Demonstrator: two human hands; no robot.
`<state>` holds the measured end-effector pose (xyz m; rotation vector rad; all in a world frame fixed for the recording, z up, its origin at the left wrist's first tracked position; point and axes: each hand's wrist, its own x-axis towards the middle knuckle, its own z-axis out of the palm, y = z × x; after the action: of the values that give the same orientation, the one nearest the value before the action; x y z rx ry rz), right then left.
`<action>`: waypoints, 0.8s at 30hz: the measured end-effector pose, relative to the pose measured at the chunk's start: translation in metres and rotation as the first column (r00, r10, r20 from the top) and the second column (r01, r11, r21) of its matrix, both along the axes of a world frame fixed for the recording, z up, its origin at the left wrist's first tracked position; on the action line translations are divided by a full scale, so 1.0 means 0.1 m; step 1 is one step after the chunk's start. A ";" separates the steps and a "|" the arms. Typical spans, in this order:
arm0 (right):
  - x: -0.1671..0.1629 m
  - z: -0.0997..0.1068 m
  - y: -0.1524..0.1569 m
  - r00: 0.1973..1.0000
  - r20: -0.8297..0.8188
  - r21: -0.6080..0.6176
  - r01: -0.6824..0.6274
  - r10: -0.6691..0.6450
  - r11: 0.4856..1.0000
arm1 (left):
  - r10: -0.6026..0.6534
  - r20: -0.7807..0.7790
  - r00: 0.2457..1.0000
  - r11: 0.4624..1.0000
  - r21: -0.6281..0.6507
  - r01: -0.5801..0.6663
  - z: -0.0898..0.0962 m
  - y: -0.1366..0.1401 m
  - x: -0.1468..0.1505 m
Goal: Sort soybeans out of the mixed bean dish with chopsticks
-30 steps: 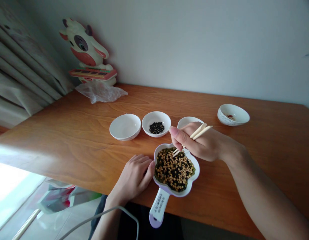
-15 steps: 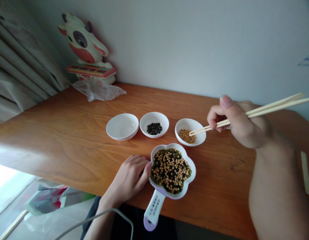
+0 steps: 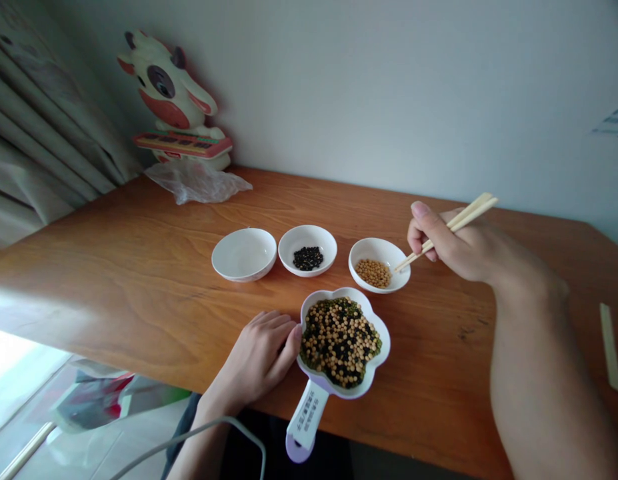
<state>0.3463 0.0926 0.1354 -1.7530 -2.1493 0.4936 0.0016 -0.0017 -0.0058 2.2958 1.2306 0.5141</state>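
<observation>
My right hand [image 3: 449, 237] grips a pair of wooden chopsticks [image 3: 469, 212], whose tips reach inside the right rim of a white bowl [image 3: 356, 273] of yellow beans [image 3: 373, 273]. No bean is clearly visible between the tips. Near the table's front edge sits a white and lilac flower-shaped scoop [image 3: 381, 360] filled with mixed yellow, black and green beans [image 3: 341, 340]. At its left rim, my left hand [image 3: 263, 350] rests on the table, thumb and forefinger closed against the edge. Its other fingertips are hidden.
The middle white bowl [image 3: 331, 248] contains black beans [image 3: 307, 258]; a bare white bowl [image 3: 241, 253] stands left of it. Farther back are a clear plastic bag [image 3: 201, 183] and a cow-shaped toy keyboard [image 3: 181, 113]. A pale strip [image 3: 610, 347] lies at the right.
My right hand has shifted slightly left and turned, so the chopsticks stand steeper. Their tips have moved from above the yellow beans to the bowl's right side. My left hand holds its place.
</observation>
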 end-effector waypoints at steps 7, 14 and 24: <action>-0.02 0.01 -0.02 1.000 0.030 -0.033 -0.006 0.007 0.999 | 0.005 0.017 1.000 1.000 -0.009 -0.004 0.01 0.00 -0.01; -0.02 0.04 -0.03 0.999 0.031 -0.034 -0.010 0.011 0.999 | -0.001 0.025 1.000 1.000 -0.018 0.001 0.00 0.01 0.00; -0.02 0.09 -0.12 0.996 -0.066 0.008 -0.061 0.062 0.998 | -0.002 0.011 1.000 1.000 -0.030 0.002 -0.02 0.01 -0.01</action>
<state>0.3442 0.0806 0.1445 -1.6477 -2.1618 0.5529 0.0003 -0.0010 -0.0073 2.2662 1.2225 0.5032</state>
